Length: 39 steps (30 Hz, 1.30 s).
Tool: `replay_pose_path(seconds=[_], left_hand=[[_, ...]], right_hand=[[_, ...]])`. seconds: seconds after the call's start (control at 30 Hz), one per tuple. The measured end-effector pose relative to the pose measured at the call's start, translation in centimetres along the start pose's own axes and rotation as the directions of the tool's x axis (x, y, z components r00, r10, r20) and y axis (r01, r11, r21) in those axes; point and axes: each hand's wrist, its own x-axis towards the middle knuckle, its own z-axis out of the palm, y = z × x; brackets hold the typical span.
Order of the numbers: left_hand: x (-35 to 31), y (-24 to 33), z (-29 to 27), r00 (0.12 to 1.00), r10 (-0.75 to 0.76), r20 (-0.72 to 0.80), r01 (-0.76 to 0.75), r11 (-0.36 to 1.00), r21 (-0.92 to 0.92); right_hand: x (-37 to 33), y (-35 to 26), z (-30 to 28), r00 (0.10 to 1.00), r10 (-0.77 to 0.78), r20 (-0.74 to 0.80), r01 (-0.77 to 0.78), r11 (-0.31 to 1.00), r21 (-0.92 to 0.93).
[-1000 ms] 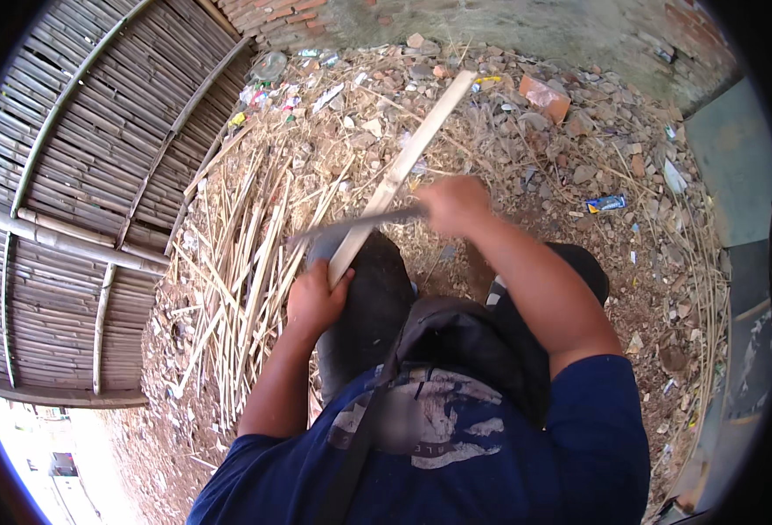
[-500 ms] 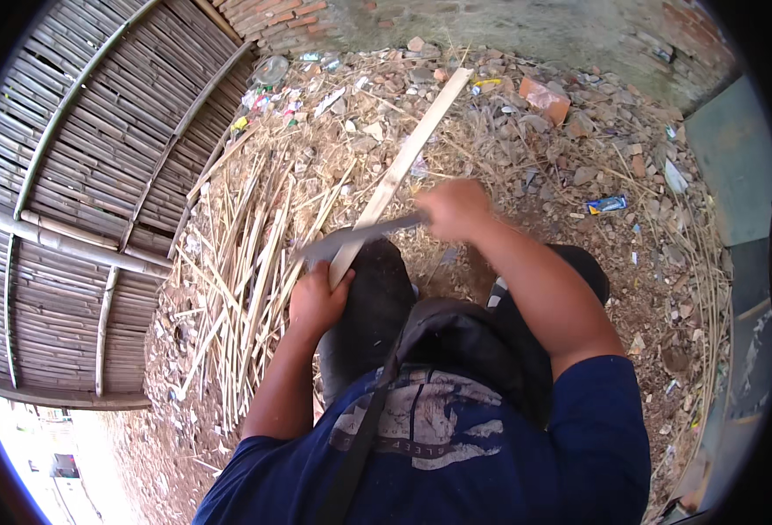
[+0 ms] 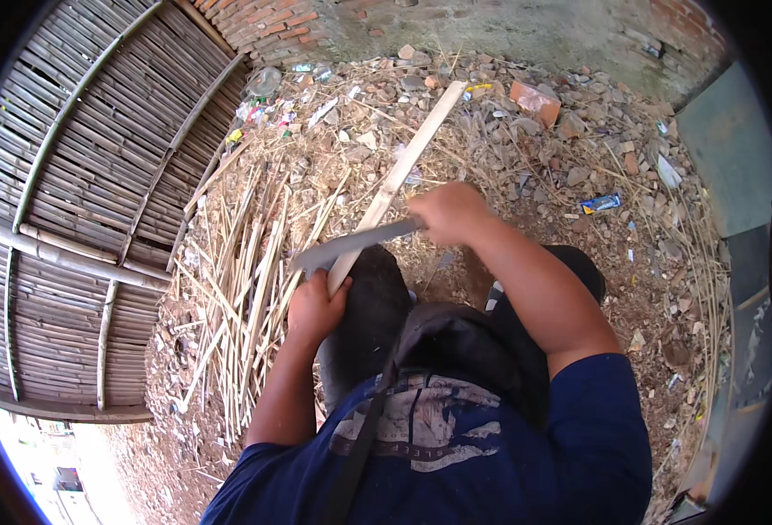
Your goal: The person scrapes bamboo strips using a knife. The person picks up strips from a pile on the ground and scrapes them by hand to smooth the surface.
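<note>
Beside our left knee, our left hand was wrapped round the near end of a pale strip slanting away past it; beyond and right of the knee, our right hand, fisted, held a long blade across the strip. We were probably shaving it, and the next stroke called for a steady left grip.

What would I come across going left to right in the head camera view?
Slatted cane panel → pile of thin pale strips → left hand → right hand → reddish brick piece → blue wrapper → grey-green panel.
</note>
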Motion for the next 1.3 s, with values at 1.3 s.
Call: replay_pose_path(seconds=[1.3], left_hand=[[-0.5, 0.3, 1.2, 0.996, -0.01, -0.092, 0.016, 0.998, 0.066]], right_hand=[[-0.8, 0.1, -2.0, 0.99, 0.043, 0.131, -0.056, 0.994, 0.095]])
